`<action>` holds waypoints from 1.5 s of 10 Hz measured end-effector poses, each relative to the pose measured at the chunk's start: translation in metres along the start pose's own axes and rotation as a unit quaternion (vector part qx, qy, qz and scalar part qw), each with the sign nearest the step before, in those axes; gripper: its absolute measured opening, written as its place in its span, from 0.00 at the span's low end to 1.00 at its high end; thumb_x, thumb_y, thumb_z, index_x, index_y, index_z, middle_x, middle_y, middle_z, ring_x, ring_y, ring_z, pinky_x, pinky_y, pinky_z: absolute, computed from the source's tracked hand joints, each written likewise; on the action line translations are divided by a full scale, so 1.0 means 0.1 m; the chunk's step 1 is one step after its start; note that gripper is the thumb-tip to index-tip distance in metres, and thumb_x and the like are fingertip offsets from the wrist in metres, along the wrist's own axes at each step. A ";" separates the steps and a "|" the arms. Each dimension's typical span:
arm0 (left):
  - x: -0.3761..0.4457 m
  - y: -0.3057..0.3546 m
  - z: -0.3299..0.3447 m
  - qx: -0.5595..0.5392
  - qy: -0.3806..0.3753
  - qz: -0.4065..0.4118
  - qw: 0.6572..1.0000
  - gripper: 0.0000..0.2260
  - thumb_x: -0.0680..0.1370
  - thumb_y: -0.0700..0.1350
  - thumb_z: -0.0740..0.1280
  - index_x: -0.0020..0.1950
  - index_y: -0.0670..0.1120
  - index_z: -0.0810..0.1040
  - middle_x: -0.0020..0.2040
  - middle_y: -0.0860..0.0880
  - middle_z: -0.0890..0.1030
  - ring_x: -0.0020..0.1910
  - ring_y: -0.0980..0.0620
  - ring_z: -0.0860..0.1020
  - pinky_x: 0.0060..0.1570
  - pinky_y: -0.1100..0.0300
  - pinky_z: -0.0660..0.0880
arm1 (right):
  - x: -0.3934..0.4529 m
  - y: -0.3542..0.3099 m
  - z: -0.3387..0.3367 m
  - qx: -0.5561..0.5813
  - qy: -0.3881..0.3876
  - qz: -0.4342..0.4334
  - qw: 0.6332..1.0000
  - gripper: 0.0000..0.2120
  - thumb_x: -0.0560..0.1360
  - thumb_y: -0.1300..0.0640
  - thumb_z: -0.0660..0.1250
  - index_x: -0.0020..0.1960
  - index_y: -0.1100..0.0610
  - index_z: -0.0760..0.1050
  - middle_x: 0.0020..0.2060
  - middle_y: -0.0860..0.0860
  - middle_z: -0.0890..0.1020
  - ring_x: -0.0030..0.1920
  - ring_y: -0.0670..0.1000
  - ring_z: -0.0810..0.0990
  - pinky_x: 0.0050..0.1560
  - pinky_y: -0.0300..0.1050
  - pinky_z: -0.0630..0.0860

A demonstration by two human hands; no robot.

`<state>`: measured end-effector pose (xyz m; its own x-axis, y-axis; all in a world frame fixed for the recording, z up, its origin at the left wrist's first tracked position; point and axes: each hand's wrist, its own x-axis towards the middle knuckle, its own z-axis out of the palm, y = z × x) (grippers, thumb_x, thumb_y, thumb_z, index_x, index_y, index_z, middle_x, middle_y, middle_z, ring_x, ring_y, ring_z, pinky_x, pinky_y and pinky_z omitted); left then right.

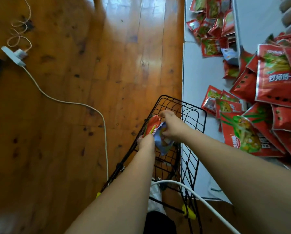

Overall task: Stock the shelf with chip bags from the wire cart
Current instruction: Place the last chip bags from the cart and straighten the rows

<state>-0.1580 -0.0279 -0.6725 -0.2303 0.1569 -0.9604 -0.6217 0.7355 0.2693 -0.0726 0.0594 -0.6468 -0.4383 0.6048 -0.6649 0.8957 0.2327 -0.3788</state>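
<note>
While both of your bare forearms reach down from the bottom edge of the view, your hands meet inside the black wire cart [194,115], which stands on the wooden plank floor [77,102] just beside the white shelf surface [196,76].

Your left hand [146,141] is curled around the lower edge of an orange-red chip bag [152,124] near the cart's left wall. Your right hand [172,126] is bent at the fingers and pinches a pale blue chip bag [161,142], which lies partly over the orange-red one; both bags sit within the cart's rim, tilted rather than flat. A white cable [197,196] crosses the near corner of the cart, and small yellow clips [188,211] show on its near frame.

To your right, a loose heap of red chip bags with green printed pictures [274,85] covers the right part of the shelf surface, several overlapping and some slumping toward its front edge. Farther along, a second cluster of smaller red packets [210,26] lies near the far end of the shelf surface, against a white upright panel [256,16].

Out on the floor to your left, a white power strip [13,55] lies near the left edge, its long white cord [70,103] curving back toward the cart, with a thin coiled wire [19,27] beyond it.
</note>
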 end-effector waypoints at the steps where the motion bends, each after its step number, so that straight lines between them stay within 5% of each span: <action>1: 0.08 -0.04 -0.13 -0.013 -0.036 -0.003 0.999 0.06 0.81 0.43 0.61 0.46 0.45 0.75 0.52 0.44 0.80 0.54 0.44 0.78 0.49 0.55 0.71 | -0.01 0.09 0.05 0.083 -0.018 0.066 0.994 0.55 0.66 0.54 0.77 0.80 0.53 0.42 0.73 0.57 0.66 0.66 0.57 0.74 0.58 0.46 0.76; 2: -0.17 0.00 -0.23 0.040 -0.053 0.025 0.998 0.07 0.80 0.42 0.63 0.42 0.47 0.73 0.38 0.49 0.75 0.36 0.50 0.74 0.40 0.57 0.73 | -0.14 0.21 0.09 0.152 -0.037 0.094 0.983 0.45 0.64 0.50 0.79 0.75 0.53 0.61 0.65 0.54 0.76 0.62 0.55 0.78 0.58 0.48 0.78; 3: -0.49 0.07 -0.27 0.071 -0.070 0.072 0.992 0.05 0.80 0.43 0.63 0.53 0.43 0.73 0.43 0.48 0.76 0.38 0.52 0.74 0.38 0.58 0.71 | -0.42 0.21 0.00 0.220 -0.010 0.089 0.971 0.29 0.64 0.53 0.79 0.63 0.52 0.74 0.54 0.50 0.82 0.55 0.52 0.81 0.57 0.49 0.79; 4: -1.02 0.26 -0.39 0.096 -0.140 0.127 0.977 0.26 0.72 0.59 0.69 0.61 0.42 0.73 0.55 0.46 0.79 0.51 0.51 0.77 0.45 0.59 0.71 | -0.87 0.02 -0.31 0.312 0.022 0.091 0.946 0.21 0.65 0.54 0.79 0.56 0.51 0.79 0.48 0.48 0.85 0.49 0.50 0.84 0.53 0.48 0.81; 5: -1.75 0.54 -0.57 0.171 -0.189 0.185 0.949 0.38 0.65 0.66 0.73 0.67 0.48 0.67 0.62 0.46 0.77 0.59 0.49 0.78 0.53 0.55 0.76 | -1.40 -0.32 -0.75 0.397 0.069 0.089 0.911 0.22 0.66 0.50 0.79 0.57 0.54 0.80 0.49 0.50 0.85 0.49 0.52 0.84 0.51 0.46 0.82; 6: -2.45 0.74 -0.74 0.231 -0.180 0.239 0.926 0.46 0.58 0.63 0.80 0.67 0.50 0.62 0.64 0.45 0.76 0.62 0.46 0.77 0.62 0.45 0.77 | -2.00 -0.78 -1.17 0.471 0.144 0.080 0.867 0.25 0.67 0.50 0.78 0.60 0.59 0.77 0.50 0.55 0.84 0.48 0.53 0.84 0.48 0.45 0.81; 7: -3.30 0.85 -0.95 0.207 -0.183 0.289 0.916 0.40 0.61 0.54 0.82 0.64 0.51 0.60 0.59 0.47 0.78 0.58 0.46 0.80 0.59 0.46 0.78 | -2.67 -1.27 -1.48 0.543 0.186 0.071 0.816 0.28 0.66 0.47 0.78 0.60 0.57 0.73 0.51 0.57 0.83 0.48 0.55 0.84 0.49 0.50 0.82; 8: -4.11 0.89 -1.18 0.185 -0.211 0.304 0.910 0.28 0.72 0.47 0.77 0.67 0.50 0.66 0.58 0.49 0.80 0.51 0.53 0.83 0.43 0.64 0.81 | -3.35 -1.64 -1.75 0.595 0.147 0.028 0.790 0.24 0.67 0.43 0.76 0.56 0.55 0.75 0.48 0.55 0.85 0.44 0.54 0.86 0.46 0.54 0.83; 9: -4.74 0.78 -1.37 0.158 -0.212 0.313 0.912 0.17 0.75 0.48 0.74 0.61 0.48 0.76 0.52 0.49 0.84 0.45 0.54 0.84 0.42 0.63 0.80 | -3.97 -1.82 -1.93 0.590 0.087 -0.008 0.802 0.31 0.65 0.38 0.76 0.62 0.52 0.73 0.55 0.54 0.84 0.53 0.56 0.85 0.52 0.57 0.82; 10: -5.25 0.53 -1.44 0.105 -0.222 0.311 0.918 0.22 0.73 0.50 0.75 0.64 0.44 0.77 0.54 0.43 0.85 0.52 0.43 0.84 0.56 0.47 0.80 | -4.50 -1.82 -2.01 0.545 0.083 -0.048 0.833 0.38 0.65 0.36 0.76 0.69 0.49 0.70 0.63 0.53 0.80 0.59 0.55 0.81 0.59 0.56 0.78; 11: -5.75 0.10 -1.38 0.058 -0.242 0.339 0.907 0.21 0.73 0.49 0.74 0.63 0.44 0.77 0.53 0.42 0.85 0.50 0.42 0.84 0.51 0.49 0.82 | -5.17 -1.75 -2.02 0.519 0.133 -0.090 0.840 0.19 0.70 0.47 0.74 0.57 0.54 0.79 0.48 0.53 0.86 0.47 0.53 0.86 0.49 0.47 0.83; 12: -6.25 -0.43 -1.21 0.046 -0.244 0.380 0.891 0.20 0.73 0.50 0.74 0.62 0.46 0.77 0.48 0.45 0.86 0.47 0.43 0.85 0.46 0.51 0.82 | -5.91 -1.53 -1.96 0.513 0.210 -0.104 0.826 0.13 0.70 0.49 0.74 0.52 0.54 0.80 0.45 0.52 0.87 0.44 0.51 0.86 0.46 0.45 0.83; 13: -6.76 -0.99 -0.91 0.094 -0.233 0.446 0.859 0.34 0.64 0.65 0.76 0.65 0.51 0.76 0.54 0.47 0.85 0.52 0.44 0.84 0.55 0.45 0.80 | -6.66 -1.13 -1.88 0.488 0.289 -0.079 0.820 0.12 0.72 0.45 0.73 0.49 0.52 0.79 0.42 0.47 0.85 0.42 0.47 0.84 0.45 0.41 0.80; 14: -7.36 -1.56 -0.51 0.163 -0.272 0.482 0.817 0.27 0.69 0.61 0.75 0.65 0.53 0.76 0.57 0.51 0.84 0.55 0.50 0.83 0.57 0.50 0.80 | -7.49 -0.66 -1.85 0.488 0.383 -0.045 0.783 0.11 0.75 0.41 0.66 0.49 0.47 0.78 0.41 0.43 0.82 0.40 0.37 0.78 0.38 0.32 0.75; 15: -7.88 -2.08 -0.08 0.218 -0.324 0.479 0.786 0.22 0.71 0.58 0.75 0.61 0.52 0.79 0.53 0.50 0.86 0.52 0.49 0.84 0.56 0.47 0.80 | -8.25 -0.15 -1.81 0.514 0.434 -0.002 0.740 0.15 0.77 0.37 0.60 0.48 0.46 0.77 0.44 0.48 0.84 0.42 0.45 0.81 0.43 0.41 0.77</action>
<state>0.1470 -0.3097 0.0293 0.0818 0.9754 -0.2049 -0.0466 0.2091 0.9768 0.2891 -0.3046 0.0238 0.1716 0.9708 -0.1676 0.1690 -0.1966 -0.9658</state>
